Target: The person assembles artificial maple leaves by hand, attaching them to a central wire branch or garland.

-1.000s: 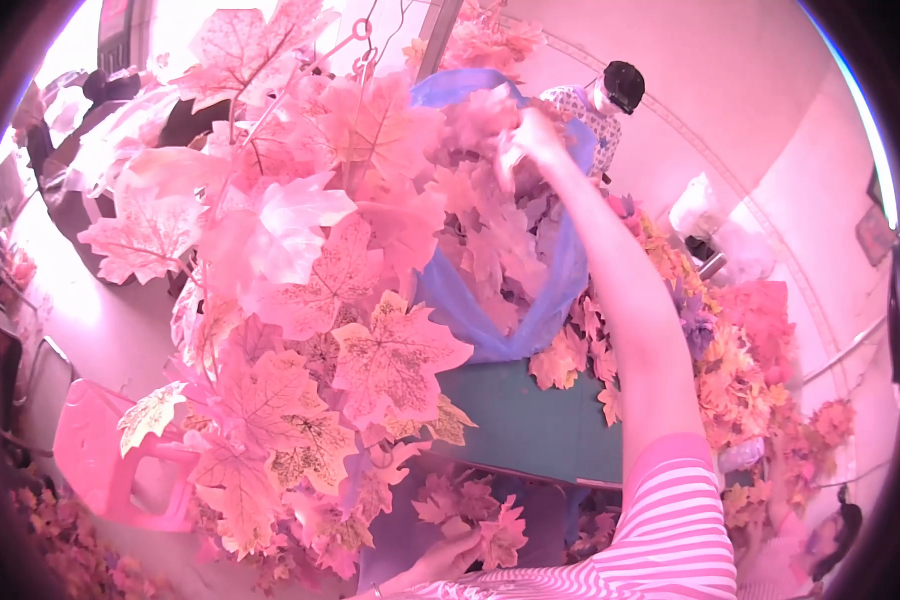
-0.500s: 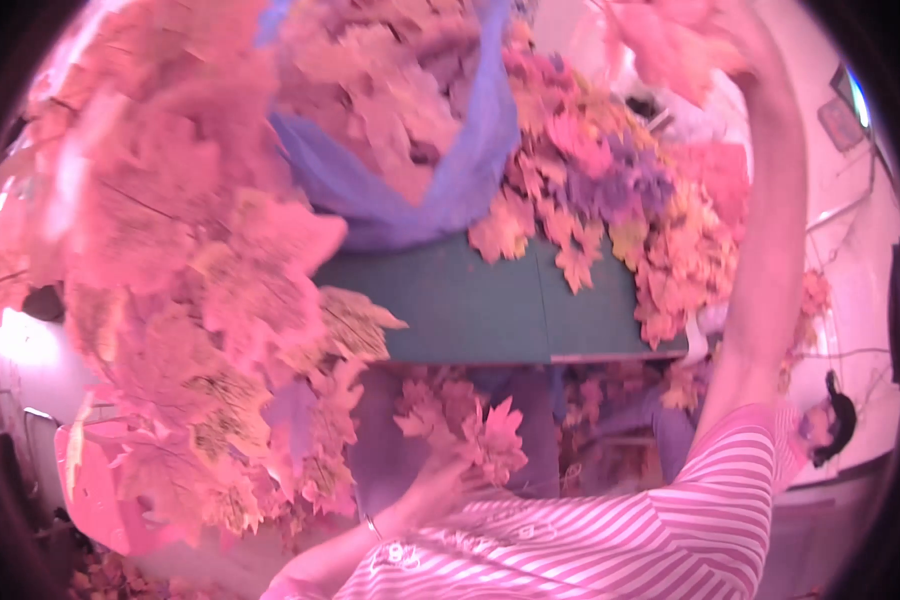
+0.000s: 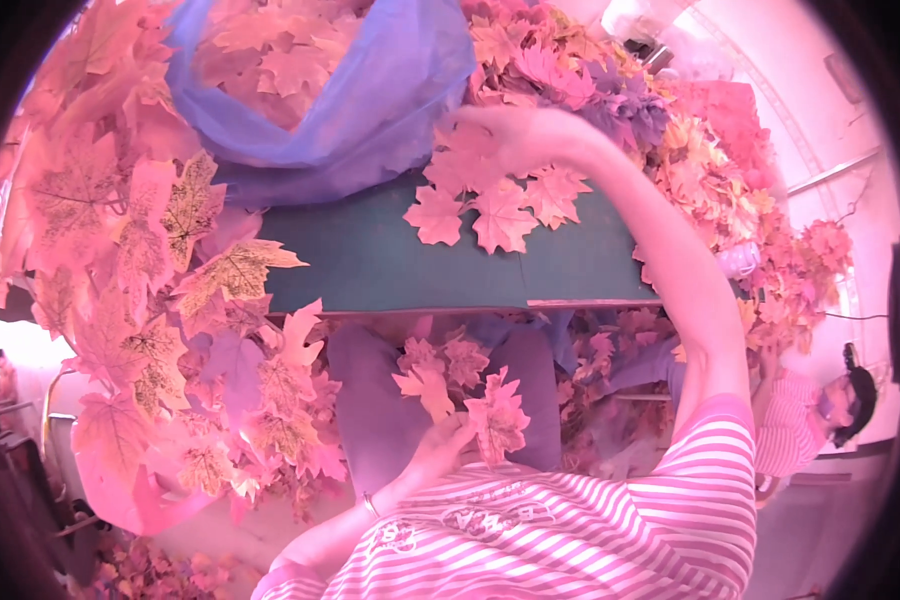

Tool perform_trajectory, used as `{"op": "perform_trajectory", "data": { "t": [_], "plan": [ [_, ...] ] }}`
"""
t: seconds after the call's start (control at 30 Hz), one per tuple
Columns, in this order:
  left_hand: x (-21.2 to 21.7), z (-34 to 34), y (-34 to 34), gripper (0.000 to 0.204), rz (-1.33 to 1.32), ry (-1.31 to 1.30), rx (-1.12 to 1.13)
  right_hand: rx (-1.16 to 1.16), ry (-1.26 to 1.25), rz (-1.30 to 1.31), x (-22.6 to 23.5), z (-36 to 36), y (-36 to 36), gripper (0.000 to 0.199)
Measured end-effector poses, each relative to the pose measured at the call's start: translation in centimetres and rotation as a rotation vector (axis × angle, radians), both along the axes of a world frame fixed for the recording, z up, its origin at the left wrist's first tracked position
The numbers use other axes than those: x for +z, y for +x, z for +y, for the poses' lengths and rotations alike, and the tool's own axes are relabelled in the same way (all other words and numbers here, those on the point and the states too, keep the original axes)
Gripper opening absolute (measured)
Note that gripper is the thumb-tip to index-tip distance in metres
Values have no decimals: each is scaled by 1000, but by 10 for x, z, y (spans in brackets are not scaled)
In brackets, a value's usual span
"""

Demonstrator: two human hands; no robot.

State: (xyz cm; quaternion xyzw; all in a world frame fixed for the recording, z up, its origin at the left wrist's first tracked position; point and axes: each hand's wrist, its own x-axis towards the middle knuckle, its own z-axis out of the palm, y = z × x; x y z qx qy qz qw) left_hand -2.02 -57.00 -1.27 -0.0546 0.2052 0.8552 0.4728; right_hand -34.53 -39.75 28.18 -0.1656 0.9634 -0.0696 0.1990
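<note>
In front of my lap, my left hand (image 3: 440,445) is closed on a small bunch of artificial maple leaves (image 3: 498,415), pinkish in this light. My right hand (image 3: 505,140) reaches over the dark green tabletop (image 3: 370,260). Its fingers curl round the upper part of another maple-leaf spray (image 3: 503,215), whose leaves hang over the tabletop. Just beyond and left of that hand stands an open blue plastic bag (image 3: 390,110) with maple leaves (image 3: 295,65) inside. My right fingertips are partly hidden by leaves and blur.
A tall mass of leaf sprays (image 3: 130,280) fills the left side. More leaf bunches (image 3: 710,170), some purple, are heaped on the table's right. A pink container (image 3: 135,490) sits low at left. Another person (image 3: 805,410) in a striped shirt is at far right.
My right hand has swung from the upper right down and left onto the tabletop beside the blue bag, with leaves in it. The left hand still holds its bunch; the view has shifted slightly.
</note>
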Motion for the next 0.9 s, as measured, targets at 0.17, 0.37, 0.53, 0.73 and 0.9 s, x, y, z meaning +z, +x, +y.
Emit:
{"op": "perform_trajectory", "data": {
  "t": [0.17, 0.37, 0.53, 0.73, 0.9],
  "plan": [
    [27, 3, -9, 16, -77, -82, 126, -89, -268, 342, 23, 28, 23, 66],
    [38, 4, -11, 17, -52, -88, 171, -52, -357, 775, -42, 108, 40, 20],
    [32, 12, -1, 16, -15, -131, 244, -364, -456, 823, -120, 129, 39, 19],
    [60, 36, -9, 19, 74, -389, 398, -117, -526, 1071, -132, 162, 31, 17],
    [71, 53, -16, 11, 302, -594, 480, -111, -450, 1179, -57, 108, 131, 13]
  ]
}}
